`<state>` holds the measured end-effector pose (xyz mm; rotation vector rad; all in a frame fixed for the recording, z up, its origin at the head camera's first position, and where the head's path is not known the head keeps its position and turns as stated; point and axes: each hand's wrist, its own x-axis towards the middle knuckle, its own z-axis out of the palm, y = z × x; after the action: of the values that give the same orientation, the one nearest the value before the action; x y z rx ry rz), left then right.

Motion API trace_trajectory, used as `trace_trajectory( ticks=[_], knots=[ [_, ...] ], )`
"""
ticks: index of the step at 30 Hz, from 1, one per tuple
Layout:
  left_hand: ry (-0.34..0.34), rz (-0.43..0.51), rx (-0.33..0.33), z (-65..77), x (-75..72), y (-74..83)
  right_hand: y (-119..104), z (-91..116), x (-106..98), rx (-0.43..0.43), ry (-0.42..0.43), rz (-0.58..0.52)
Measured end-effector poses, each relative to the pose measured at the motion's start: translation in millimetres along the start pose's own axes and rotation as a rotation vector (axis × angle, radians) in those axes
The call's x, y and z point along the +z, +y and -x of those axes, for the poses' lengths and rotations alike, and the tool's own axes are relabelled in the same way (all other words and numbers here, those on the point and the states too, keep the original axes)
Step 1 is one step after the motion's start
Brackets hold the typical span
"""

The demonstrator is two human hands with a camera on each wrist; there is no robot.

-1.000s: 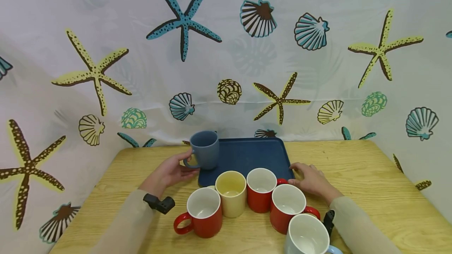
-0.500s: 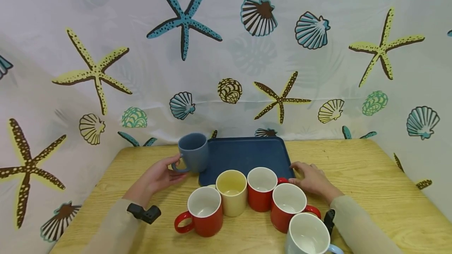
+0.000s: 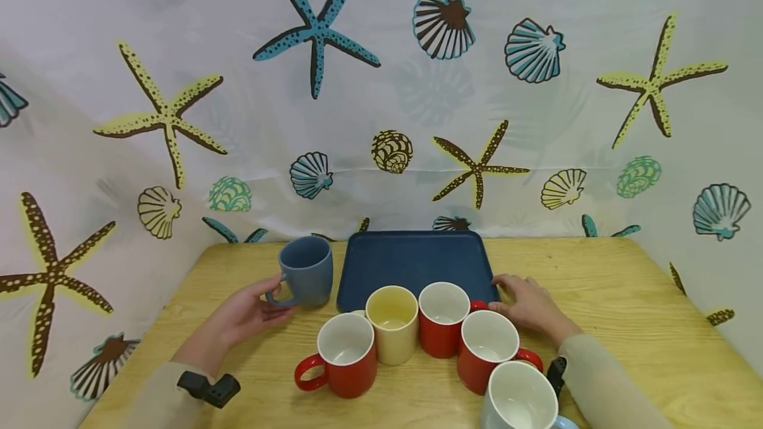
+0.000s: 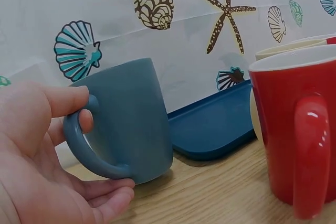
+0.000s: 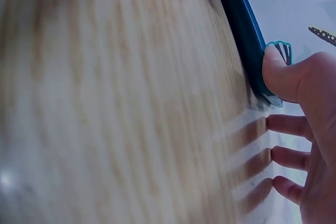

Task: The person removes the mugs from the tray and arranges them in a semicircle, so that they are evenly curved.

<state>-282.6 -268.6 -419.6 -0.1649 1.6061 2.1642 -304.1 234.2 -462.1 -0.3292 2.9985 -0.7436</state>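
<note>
A blue-grey mug (image 3: 310,277) is at the left of the navy tray (image 3: 411,253), its base close over the tabletop. My left hand (image 3: 241,313) holds it by its handle; in the left wrist view the thumb (image 4: 71,99) presses on top of the handle and other fingers pass through and under it. At the tray's right side rests my right hand (image 3: 527,303), holding nothing. In the right wrist view its thumb (image 5: 283,77) touches the tray's edge and three fingertips meet the tabletop.
In front of the tray stand a red mug (image 3: 352,373), a cream mug (image 3: 396,343), two more red mugs (image 3: 441,336) (image 3: 477,366) and a light-blue mug (image 3: 497,409), nearest me. A patterned cloth (image 3: 381,98) hangs behind the wooden table (image 3: 626,323).
My left hand has carried the blue-grey mug left and toward me, from over the tray's left edge to beside it, and lower. The right hand has stayed at the tray's right side.
</note>
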Motion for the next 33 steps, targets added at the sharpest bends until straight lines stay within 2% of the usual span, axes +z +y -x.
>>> trace_trajectory(
  ticks=[12, 17, 27, 33],
  knots=[
    [-0.049, 0.034, -0.013, 31.6, -13.7, -2.7, 6, 2, -2, -0.012, 0.034, -0.004],
    [-0.099, 0.081, -0.017, 44.4, -19.1, -7.0, 6, 0, 0, -0.014, 0.035, 0.000],
    [-0.166, 0.100, -0.005, 69.6, -30.9, -11.7, 3, -2, 3, -0.006, 0.022, -0.007],
    [-0.248, 0.100, -0.020, 85.7, -38.7, -17.1, 0, 0, 2, 0.003, 0.011, -0.010]
  ],
)
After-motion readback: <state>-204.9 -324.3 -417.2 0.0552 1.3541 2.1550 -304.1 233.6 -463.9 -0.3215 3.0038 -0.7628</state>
